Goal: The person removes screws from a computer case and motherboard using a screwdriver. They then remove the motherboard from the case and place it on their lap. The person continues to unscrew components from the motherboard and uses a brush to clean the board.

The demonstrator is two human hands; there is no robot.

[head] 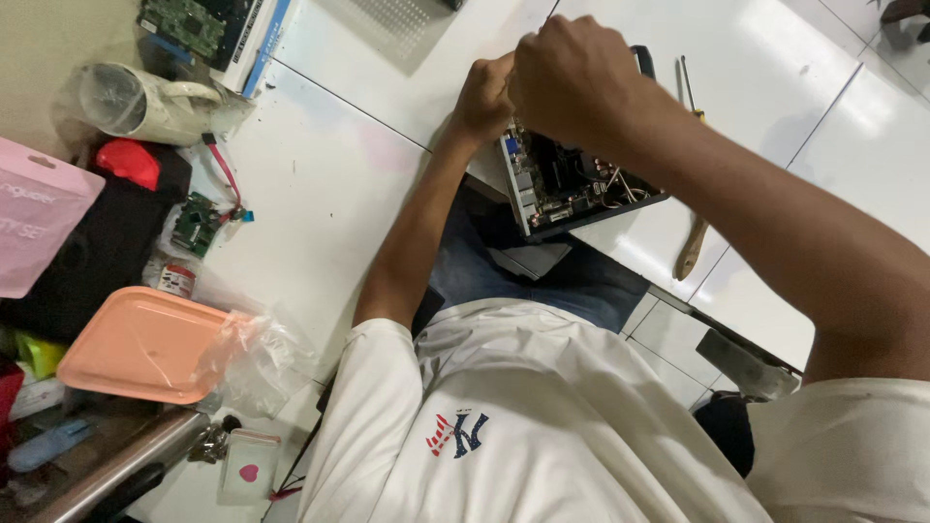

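A small open computer case [572,189], with a circuit board and wires inside, rests on my lap over a white tiled surface [320,184]. My left hand [484,97] is curled around the case's far left corner. Just beside it, my right hand [572,73] is balled into a fist above the case. What that fist holds is hidden. Both forearms reach out from my white T-shirt at the bottom of the view.
A wooden-handled screwdriver [693,242] lies to the right of the case. At the left are an orange tray [140,344], a clear plastic bag [257,358], a small green circuit board [199,223], a white mug [145,102], a pink package [34,223] and a black bag [97,252].
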